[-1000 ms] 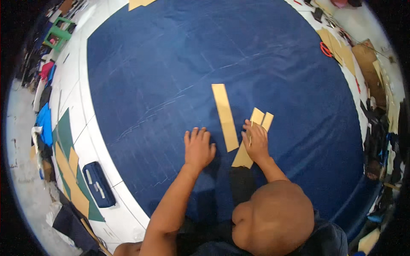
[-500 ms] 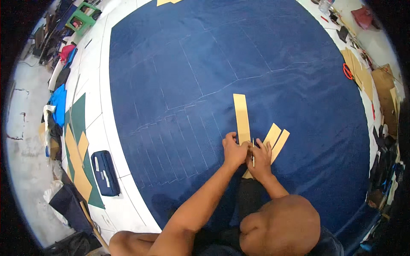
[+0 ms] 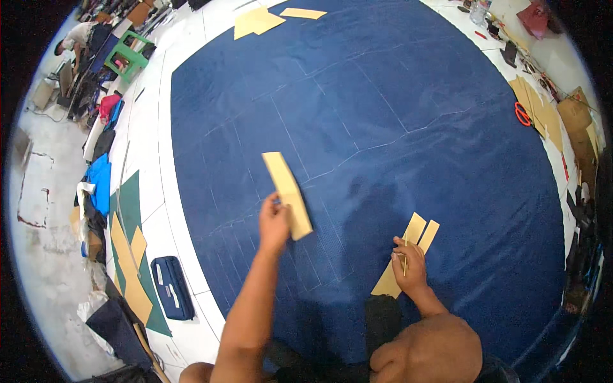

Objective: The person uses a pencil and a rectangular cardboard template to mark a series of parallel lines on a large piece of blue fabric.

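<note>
My left hand (image 3: 274, 223) is closed on the edge of a tan card pattern strip (image 3: 279, 175). The strip is tilted over the large navy cloth (image 3: 357, 210), which is marked with thin pale lines and spread over the floor. Whether the strip touches the cloth, I cannot tell. To the right, my right hand (image 3: 414, 265) holds a thin yellowish stick (image 3: 405, 263), like a pencil, between its fingers. Beneath and beside that hand are more tan card strips (image 3: 386, 281), partly covered by it, with their far ends showing past the fingers.
A navy zip case (image 3: 172, 287) stands on the white floor at left, near card pieces (image 3: 131, 274) on green material. More card pieces (image 3: 258, 22) lie at the cloth's far edge. Red-handled scissors (image 3: 522, 113) rest at right. Beyond a green stool (image 3: 129, 56), another person (image 3: 80, 37) bends down.
My left hand has carried the card strip leftward, away from my right hand. The right hand stays by the other strips with the stick. The view has shifted, showing more of the far side.
</note>
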Motion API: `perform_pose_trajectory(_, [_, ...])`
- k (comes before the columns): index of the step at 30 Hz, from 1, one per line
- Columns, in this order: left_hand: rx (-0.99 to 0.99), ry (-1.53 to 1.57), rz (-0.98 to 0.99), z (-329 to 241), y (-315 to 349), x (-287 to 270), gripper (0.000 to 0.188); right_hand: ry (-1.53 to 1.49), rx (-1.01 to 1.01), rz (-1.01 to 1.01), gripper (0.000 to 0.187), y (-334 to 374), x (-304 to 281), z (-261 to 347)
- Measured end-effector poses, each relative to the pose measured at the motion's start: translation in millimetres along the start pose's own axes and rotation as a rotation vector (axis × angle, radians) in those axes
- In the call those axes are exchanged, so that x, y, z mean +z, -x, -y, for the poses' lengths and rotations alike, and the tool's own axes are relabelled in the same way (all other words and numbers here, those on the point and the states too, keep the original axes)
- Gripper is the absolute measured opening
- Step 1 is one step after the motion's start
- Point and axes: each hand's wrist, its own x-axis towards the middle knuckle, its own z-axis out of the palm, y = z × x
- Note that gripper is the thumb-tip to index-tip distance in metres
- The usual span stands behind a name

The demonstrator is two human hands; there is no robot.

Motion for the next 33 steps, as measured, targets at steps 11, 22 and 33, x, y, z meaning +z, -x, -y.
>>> perform_pose_trajectory(11, [0.108, 0.069, -0.058, -63, -114, -65, 0.052, 0.012, 0.041, 0.027, 0.021, 6, -5, -5])
perform_pose_trajectory(22, [0.743, -0.743, 0.024, -12, -17, -1, 0.028, 0.386, 0.02, 0.141, 0.04, 38, -18, 3])
perform_pose_trajectory(33, [0.481, -0.875, 0.152, 21, 101, 39, 0.06, 0.342, -0.475, 0.443, 0.027, -102, 34, 2])
